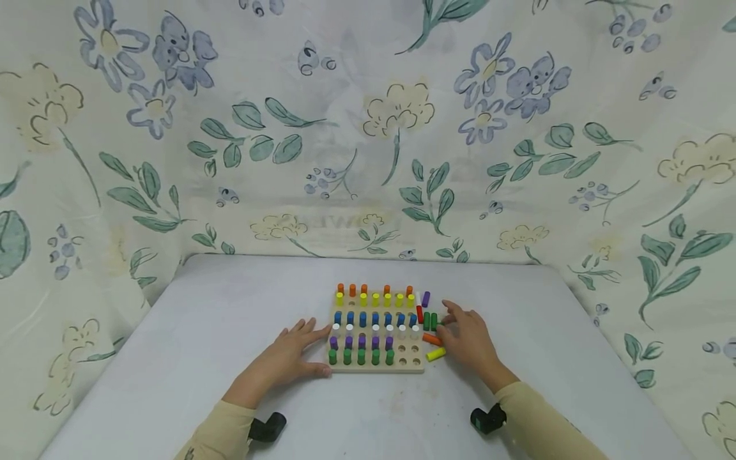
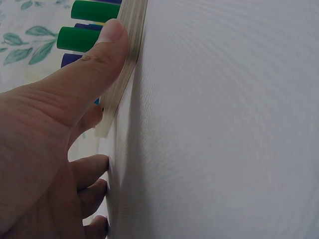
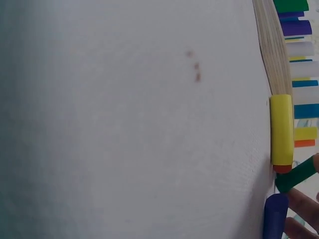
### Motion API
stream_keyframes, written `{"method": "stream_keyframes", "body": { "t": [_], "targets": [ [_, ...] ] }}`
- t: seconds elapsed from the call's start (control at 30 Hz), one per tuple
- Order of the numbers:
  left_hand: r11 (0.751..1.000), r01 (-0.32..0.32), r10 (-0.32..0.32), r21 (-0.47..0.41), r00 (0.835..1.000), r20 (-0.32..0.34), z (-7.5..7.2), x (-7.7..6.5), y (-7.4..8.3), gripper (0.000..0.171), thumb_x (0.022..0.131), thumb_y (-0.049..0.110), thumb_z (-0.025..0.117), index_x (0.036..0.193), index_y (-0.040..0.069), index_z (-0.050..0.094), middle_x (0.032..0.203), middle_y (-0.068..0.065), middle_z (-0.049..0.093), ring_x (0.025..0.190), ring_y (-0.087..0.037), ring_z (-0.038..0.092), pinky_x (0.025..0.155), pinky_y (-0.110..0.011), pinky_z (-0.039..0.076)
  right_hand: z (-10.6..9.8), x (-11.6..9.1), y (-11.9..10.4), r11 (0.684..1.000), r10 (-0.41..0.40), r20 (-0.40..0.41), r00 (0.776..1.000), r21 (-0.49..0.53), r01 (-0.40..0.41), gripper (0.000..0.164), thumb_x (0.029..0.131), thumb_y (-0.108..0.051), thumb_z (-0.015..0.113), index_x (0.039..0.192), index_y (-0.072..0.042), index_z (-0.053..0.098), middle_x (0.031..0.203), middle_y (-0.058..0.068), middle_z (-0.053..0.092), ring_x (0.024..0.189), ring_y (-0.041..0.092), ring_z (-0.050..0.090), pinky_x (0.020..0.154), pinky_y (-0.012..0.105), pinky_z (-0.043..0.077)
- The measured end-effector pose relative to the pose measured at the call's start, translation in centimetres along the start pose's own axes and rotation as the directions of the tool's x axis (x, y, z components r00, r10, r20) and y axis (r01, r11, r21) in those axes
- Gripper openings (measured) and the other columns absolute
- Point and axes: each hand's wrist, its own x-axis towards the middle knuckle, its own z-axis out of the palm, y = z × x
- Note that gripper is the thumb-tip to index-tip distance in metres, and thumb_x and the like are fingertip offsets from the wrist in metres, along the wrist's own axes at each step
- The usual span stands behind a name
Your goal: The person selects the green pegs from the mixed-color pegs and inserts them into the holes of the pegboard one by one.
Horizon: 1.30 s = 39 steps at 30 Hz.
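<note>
A wooden pegboard (image 1: 374, 368) stands on the table with rows of orange, yellow, blue, white, purple and green pegs. Several holes at its near right are bare, and single gaps show in other rows. My left hand (image 1: 290, 358) rests at the board's left side, thumb and index fingertip touching its edge, fingers fairly straight. At the right side, my right hand (image 1: 470, 342) pinches a green peg (image 3: 296, 174), tilted in the right wrist view. Close to those fingers lie a yellow peg (image 1: 436, 354), an orange peg (image 1: 432, 340) and a dark blue or purple peg (image 3: 275, 216).
More loose pegs lie along the board's right edge: a red peg (image 1: 420, 314), a purple peg (image 1: 426, 299) and a white one partly seen. The pale table (image 1: 230, 300) runs back to a flowered cloth (image 1: 345, 191). Dark wrist devices (image 1: 489, 419) sit by both sleeves.
</note>
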Motion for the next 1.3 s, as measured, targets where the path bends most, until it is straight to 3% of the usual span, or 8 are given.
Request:
{"method": "stream_keyframes", "body": {
  "t": [0.3, 0.73, 1.07, 1.3],
  "targets": [
    [1.0, -0.001, 0.001, 0.008, 1.0, 0.002, 0.06, -0.24, -0.09, 0.091, 0.077, 0.056, 0.082, 0.153, 0.019, 0.048, 0.162, -0.024, 0.031, 0.152, -0.045, 0.017, 0.124, -0.062, 0.01, 0.16, -0.29, 0.27, 0.999, -0.028, -0.024, 0.999, 0.043, 0.029, 0.05, 0.1, -0.022, 0.061, 0.145, -0.003, 0.05, 0.116, 0.014, 0.072, 0.117, 0.034, 0.064, 0.123, 0.059, 0.021],
    [1.0, -0.002, 0.002, 0.001, 1.0, -0.006, 0.25, -0.36, -0.03, 0.092, 0.076, 0.056, 0.082, 0.153, 0.019, 0.048, 0.162, -0.024, 0.031, 0.152, -0.045, 0.017, 0.123, -0.062, 0.01, 0.24, -0.7, 0.59, 0.996, -0.047, -0.046, 0.998, 0.074, 0.051, 0.049, 0.101, -0.022, 0.062, 0.144, -0.002, 0.051, 0.119, 0.015, 0.071, 0.118, 0.035, 0.063, 0.122, 0.06, 0.023],
    [1.0, -0.01, 0.01, -0.001, 1.0, -0.016, 0.26, -0.29, -0.08, 0.091, 0.077, 0.055, 0.082, 0.153, 0.019, 0.049, 0.162, -0.024, 0.031, 0.152, -0.045, 0.017, 0.124, -0.061, 0.009, 0.17, -0.69, 0.41, 0.999, -0.025, -0.043, 0.999, 0.042, 0.027, 0.049, 0.094, -0.021, 0.074, 0.138, -0.01, 0.058, 0.113, 0.01, 0.073, 0.114, 0.034, 0.059, 0.111, 0.06, 0.039],
    [1.0, -0.007, 0.007, -0.008, 1.0, -0.017, 0.35, -0.27, -0.05, 0.091, 0.077, 0.054, 0.083, 0.153, 0.018, 0.049, 0.162, -0.024, 0.031, 0.152, -0.045, 0.017, 0.124, -0.06, 0.008, 0.13, -0.62, 0.51, 0.999, -0.036, -0.061, 0.997, 0.031, 0.038, 0.041, 0.092, -0.018, 0.077, 0.13, -0.01, 0.063, 0.11, 0.007, 0.074, 0.116, 0.034, 0.059, 0.112, 0.06, 0.039]
  ]
}}
